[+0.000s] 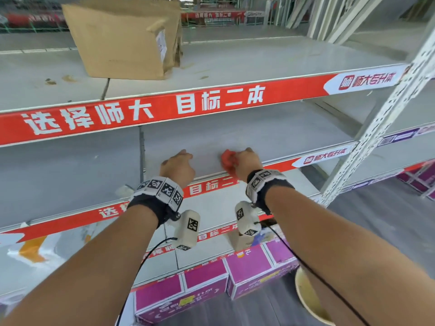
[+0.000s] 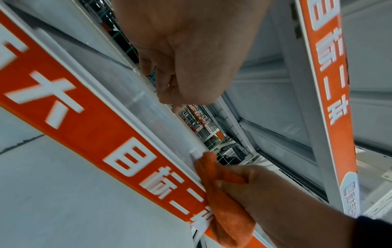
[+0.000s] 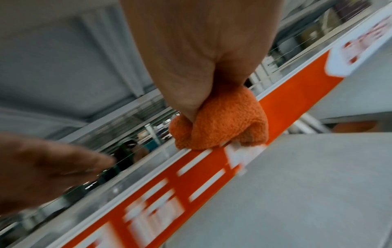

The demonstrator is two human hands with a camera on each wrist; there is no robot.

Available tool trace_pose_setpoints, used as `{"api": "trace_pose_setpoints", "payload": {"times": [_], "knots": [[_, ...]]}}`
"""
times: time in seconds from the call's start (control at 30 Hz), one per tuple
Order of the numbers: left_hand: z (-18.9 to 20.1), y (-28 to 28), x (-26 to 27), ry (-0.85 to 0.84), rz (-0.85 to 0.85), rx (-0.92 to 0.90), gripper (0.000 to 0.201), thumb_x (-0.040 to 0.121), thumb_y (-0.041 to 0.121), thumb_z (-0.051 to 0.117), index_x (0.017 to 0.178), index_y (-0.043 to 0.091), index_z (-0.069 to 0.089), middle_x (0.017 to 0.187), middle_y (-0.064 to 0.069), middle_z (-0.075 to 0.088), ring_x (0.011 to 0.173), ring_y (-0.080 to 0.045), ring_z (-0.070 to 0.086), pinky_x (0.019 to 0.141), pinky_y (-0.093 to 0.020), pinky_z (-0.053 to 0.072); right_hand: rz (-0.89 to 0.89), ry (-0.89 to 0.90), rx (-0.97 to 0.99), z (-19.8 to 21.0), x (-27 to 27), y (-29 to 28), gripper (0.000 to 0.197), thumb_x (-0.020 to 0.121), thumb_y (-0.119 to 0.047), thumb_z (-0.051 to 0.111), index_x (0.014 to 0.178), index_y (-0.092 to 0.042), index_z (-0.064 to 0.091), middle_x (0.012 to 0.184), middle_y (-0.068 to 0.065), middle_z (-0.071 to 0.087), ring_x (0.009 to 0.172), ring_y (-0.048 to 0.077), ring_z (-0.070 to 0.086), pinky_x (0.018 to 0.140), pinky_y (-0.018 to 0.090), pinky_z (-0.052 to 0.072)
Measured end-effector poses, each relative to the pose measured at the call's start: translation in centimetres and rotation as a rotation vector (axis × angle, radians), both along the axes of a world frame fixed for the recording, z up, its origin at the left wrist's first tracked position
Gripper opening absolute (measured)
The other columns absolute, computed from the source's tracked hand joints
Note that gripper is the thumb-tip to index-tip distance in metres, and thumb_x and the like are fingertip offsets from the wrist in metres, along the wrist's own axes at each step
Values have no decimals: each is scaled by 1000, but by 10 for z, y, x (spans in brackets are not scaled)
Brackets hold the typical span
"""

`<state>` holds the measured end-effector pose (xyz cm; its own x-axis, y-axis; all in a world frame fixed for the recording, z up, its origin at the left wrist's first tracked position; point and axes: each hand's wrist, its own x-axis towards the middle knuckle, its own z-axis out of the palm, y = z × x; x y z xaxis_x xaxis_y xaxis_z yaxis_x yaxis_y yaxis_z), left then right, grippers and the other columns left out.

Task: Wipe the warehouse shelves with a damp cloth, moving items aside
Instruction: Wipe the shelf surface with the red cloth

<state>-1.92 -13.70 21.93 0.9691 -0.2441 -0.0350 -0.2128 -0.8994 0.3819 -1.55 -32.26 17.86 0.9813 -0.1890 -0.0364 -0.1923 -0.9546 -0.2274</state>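
My right hand (image 1: 243, 158) grips a bunched orange-red cloth (image 1: 228, 159) and holds it at the front edge of the grey middle shelf (image 1: 247, 135). The right wrist view shows the cloth (image 3: 220, 122) squeezed in my fist (image 3: 201, 58), touching the lip above the red banner (image 3: 191, 176). About a hand's width to its left, my left hand (image 1: 179, 161) rests at the same edge. It holds nothing, and its fingers (image 2: 167, 87) are loosely curled over the shelf lip. The cloth (image 2: 222, 198) also shows low in the left wrist view.
A worn cardboard box (image 1: 127, 36) stands on the upper shelf (image 1: 259, 60), back left. A white perforated upright (image 1: 381, 128) rises at the right. Purple cartons (image 1: 204, 285) sit under the lowest shelf, and a round basin (image 1: 308, 300) is on the floor at lower right.
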Motion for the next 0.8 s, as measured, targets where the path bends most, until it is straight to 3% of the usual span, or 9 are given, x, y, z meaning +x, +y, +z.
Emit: {"api": "trace_pose_setpoints", "payload": {"times": [0.07, 0.17, 0.23, 0.43, 0.53, 0.6, 0.67, 0.77, 0.8], "knots": [[1, -19, 2, 0, -20, 3, 55, 89, 3, 42, 143, 18, 40, 157, 5, 22, 139, -19, 33, 117, -33, 22, -145, 11, -17, 1, -2, -46, 23, 88, -25, 43, 105, -28, 58, 112, 13, 60, 110, 30, 56, 97, 33, 42], [2, -39, 5, 9, -18, 13, 56, 89, 3, 42, 143, 18, 39, 157, 5, 21, 140, -20, 31, 117, -35, 22, -424, 19, 23, 6, -7, -105, 44, 91, -32, 33, 118, -8, 58, 123, 19, 53, 115, 35, 52, 99, 38, 41], [1, -48, 8, 14, -4, 32, 56, 90, 4, 42, 143, 18, 39, 157, 5, 21, 139, -21, 32, 117, -36, 22, -536, 27, 66, 11, -5, -124, 49, 92, -34, 31, 121, -3, 56, 127, 20, 50, 119, 36, 51, 102, 41, 38], [-2, -54, 17, 48, 66, 36, 54, 91, 5, 43, 143, 19, 39, 156, 6, 22, 139, -21, 33, 117, -36, 22, -143, 18, 252, 25, 3, -63, 35, 95, -26, 37, 107, -6, 63, 111, 20, 65, 108, 33, 61, 86, 30, 46], [0, -47, 21, 39, 106, 42, 54, 91, 3, 41, 143, 19, 40, 156, 6, 24, 138, -21, 34, 116, -34, 23, -85, 45, 322, 26, 17, -40, 39, 97, -32, 37, 113, -6, 62, 112, 16, 64, 106, 30, 61, 79, 29, 45], [2, -41, 23, 33, 143, 48, 53, 91, 3, 40, 141, 20, 41, 154, 6, 28, 136, -22, 37, 115, -33, 26, -89, 66, 283, 29, 22, -40, 44, 97, -38, 34, 100, -4, 62, 105, 17, 67, 98, 31, 64, 73, 28, 45], [4, -39, 26, 41, 170, 41, 53, 90, 2, 40, 141, 20, 42, 151, 3, 33, 134, -24, 39, 112, -33, 28, -52, 77, 296, 32, 21, -36, 47, 98, -41, 31, 92, -5, 62, 99, 17, 68, 97, 31, 65, 77, 27, 48], [7, -51, 27, 52, 136, 4, 54, 90, 2, 40, 141, 19, 40, 151, 0, 34, 134, -25, 40, 112, -35, 31, 47, 104, 401, 35, 10, -28, 48, 100, -36, 30, 114, -6, 64, 109, 16, 65, 110, 31, 60, 98, 32, 46], [8, -59, 26, 47, 103, -5, 54, 90, 2, 41, 142, 18, 40, 152, 0, 32, 135, -25, 38, 113, -36, 30, 85, 104, 423, 35, 7, -29, 44, 99, -34, 33, 114, -7, 64, 111, 15, 64, 107, 31, 59, 98, 33, 45]]}}
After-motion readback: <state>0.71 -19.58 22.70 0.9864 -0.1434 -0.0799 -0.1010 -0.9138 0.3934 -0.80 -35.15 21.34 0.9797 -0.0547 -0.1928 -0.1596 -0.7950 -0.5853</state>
